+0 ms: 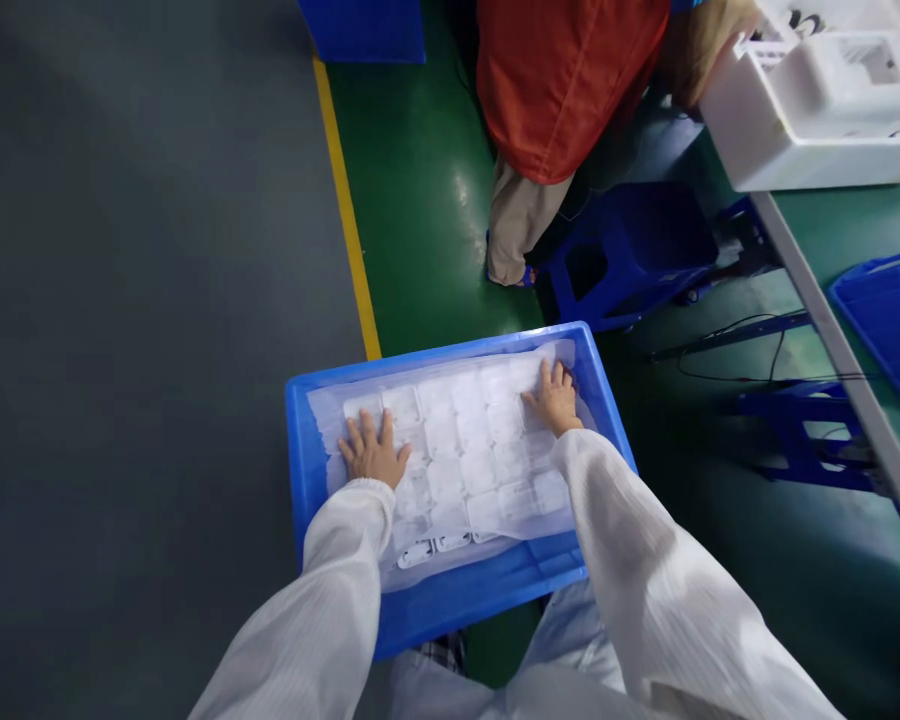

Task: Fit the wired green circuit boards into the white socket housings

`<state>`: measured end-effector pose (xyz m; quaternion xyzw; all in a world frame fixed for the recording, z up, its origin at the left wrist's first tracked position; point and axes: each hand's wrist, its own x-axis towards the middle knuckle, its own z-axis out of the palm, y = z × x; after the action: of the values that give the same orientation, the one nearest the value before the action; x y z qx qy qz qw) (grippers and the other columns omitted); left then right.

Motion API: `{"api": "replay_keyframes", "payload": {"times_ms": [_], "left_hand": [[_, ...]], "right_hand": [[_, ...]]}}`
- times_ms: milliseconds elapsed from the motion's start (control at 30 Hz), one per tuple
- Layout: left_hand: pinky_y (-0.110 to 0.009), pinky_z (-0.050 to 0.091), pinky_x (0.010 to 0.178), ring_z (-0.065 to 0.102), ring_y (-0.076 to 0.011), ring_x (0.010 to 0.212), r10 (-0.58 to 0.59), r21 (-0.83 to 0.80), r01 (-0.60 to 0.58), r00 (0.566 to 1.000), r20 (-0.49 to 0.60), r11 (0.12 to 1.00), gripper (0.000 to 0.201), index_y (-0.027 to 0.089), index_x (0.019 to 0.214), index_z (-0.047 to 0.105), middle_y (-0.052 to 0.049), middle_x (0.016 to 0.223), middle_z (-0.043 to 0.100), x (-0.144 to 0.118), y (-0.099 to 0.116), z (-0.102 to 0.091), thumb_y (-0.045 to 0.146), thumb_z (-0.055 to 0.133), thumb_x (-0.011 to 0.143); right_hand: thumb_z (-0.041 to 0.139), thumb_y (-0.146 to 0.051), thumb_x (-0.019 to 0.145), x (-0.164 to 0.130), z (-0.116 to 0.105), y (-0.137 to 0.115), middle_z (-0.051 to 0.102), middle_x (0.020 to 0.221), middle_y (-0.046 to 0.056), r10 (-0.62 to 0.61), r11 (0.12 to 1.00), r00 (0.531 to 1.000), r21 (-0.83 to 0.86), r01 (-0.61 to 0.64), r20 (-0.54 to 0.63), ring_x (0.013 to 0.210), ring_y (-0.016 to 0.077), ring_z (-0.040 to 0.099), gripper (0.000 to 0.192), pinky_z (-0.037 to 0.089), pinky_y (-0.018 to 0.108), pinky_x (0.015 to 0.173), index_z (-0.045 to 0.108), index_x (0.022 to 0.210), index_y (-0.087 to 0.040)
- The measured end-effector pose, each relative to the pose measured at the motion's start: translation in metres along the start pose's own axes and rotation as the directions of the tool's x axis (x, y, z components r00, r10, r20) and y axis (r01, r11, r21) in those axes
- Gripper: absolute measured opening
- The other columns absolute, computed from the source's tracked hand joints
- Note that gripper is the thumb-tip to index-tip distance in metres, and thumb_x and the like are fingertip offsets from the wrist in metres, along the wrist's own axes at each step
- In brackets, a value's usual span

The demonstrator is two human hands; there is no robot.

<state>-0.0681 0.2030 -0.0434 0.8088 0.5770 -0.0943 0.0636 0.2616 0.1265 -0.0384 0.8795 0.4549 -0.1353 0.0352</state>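
Below me is a blue plastic crate [450,625] with rows of small white parts [418,553] inside. A thin translucent white sheet [435,480] lies over most of them, and a few parts show uncovered along the near edge. My left hand [375,455] rests flat on the sheet at the left side, fingers spread. Toward the far right corner, my right hand [556,400] also lies on the sheet with its fingers apart. Neither hand grips anything that I can see.
A person in a red garment [562,80] is beyond the crate, near a blue stool [630,250]. On the green-topped workbench [817,230] at right are a white bin [765,150] and a blue tray [889,315]. A yellow line [345,200] divides grey and green floor.
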Motion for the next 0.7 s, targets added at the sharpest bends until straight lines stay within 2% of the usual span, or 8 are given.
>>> {"api": "replay_keyframes", "payload": {"times_ms": [100,200,267,400,500,600,700], "left_hand": [[-0.060,0.016,0.106,0.005,-0.0437,0.137,0.003,-0.020,-0.004,0.999,-0.034,1.000,0.071,0.012,0.144,0.026,-0.025,0.150,0.012,-0.004,0.002,-0.003,0.044,0.049,0.085],[-0.058,0.014,0.107,0.006,-0.0414,0.138,0.046,-0.012,-0.047,0.997,-0.055,0.999,0.068,0.012,0.143,0.028,-0.023,0.151,0.012,-0.001,0.002,-0.009,0.043,0.047,0.086],[-0.058,0.013,0.108,0.006,-0.0399,0.138,0.081,0.001,-0.081,0.996,-0.046,0.997,0.065,0.014,0.143,0.029,-0.021,0.151,0.012,0.004,0.001,-0.010,0.043,0.046,0.087],[-0.060,0.011,0.108,0.008,-0.0397,0.138,0.109,0.020,-0.109,0.994,-0.011,0.994,0.064,0.015,0.143,0.029,-0.017,0.152,0.013,0.014,-0.002,0.000,0.045,0.043,0.088],[-0.061,0.008,0.108,0.008,-0.0397,0.138,0.109,0.024,-0.109,0.994,-0.022,0.994,0.065,0.015,0.143,0.027,-0.016,0.153,0.012,0.016,-0.003,0.008,0.046,0.042,0.088],[-0.061,0.008,0.108,0.007,-0.0396,0.139,0.104,0.001,-0.104,0.994,-0.023,0.995,0.066,0.014,0.143,0.028,-0.018,0.152,0.012,0.012,-0.002,0.006,0.047,0.041,0.088],[-0.060,0.007,0.109,0.005,-0.0390,0.139,0.127,-0.027,-0.128,0.991,-0.042,0.991,0.065,0.013,0.143,0.028,-0.019,0.152,0.012,0.010,0.005,-0.003,0.045,0.042,0.088]], "right_hand": [[0.053,-0.046,0.084,-0.002,-0.008,-0.001,0.022,0.143,0.024,0.000,1.000,1.000,0.003,0.000,-0.004,0.122,0.0371,0.033,0.076,0.037,0.046,0.094,0.024,0.143,-0.010],[0.049,-0.039,0.087,-0.002,-0.014,0.002,0.019,0.146,0.020,-0.140,0.990,0.988,-0.020,0.139,-0.066,0.127,0.0359,0.027,0.063,0.034,0.047,0.096,0.028,0.142,-0.017],[0.048,-0.038,0.088,0.003,-0.013,0.005,0.016,0.148,0.017,-0.211,0.977,0.975,-0.039,0.209,-0.068,0.130,0.0363,0.023,0.061,0.034,0.048,0.097,0.027,0.143,-0.021],[0.045,-0.045,0.089,0.017,0.002,0.008,0.019,0.147,0.018,-0.166,0.985,0.986,-0.057,0.165,-0.018,0.126,0.0373,0.030,0.065,0.035,0.047,0.096,0.023,0.145,-0.021],[0.043,-0.045,0.089,0.023,0.013,0.009,0.022,0.146,0.018,-0.162,0.986,0.986,-0.050,0.160,-0.036,0.124,0.0361,0.033,0.067,0.035,0.045,0.097,0.019,0.146,-0.020],[0.043,-0.044,0.089,0.021,0.012,0.009,0.023,0.146,0.019,-0.153,0.988,0.987,-0.007,0.153,-0.052,0.125,0.0362,0.034,0.065,0.034,0.046,0.098,0.021,0.146,-0.018],[0.039,-0.041,0.091,0.008,0.003,0.010,0.022,0.146,0.019,-0.160,0.986,0.981,0.038,0.165,-0.114,0.129,0.0354,0.028,0.061,0.033,0.047,0.099,0.023,0.145,-0.017]]}}
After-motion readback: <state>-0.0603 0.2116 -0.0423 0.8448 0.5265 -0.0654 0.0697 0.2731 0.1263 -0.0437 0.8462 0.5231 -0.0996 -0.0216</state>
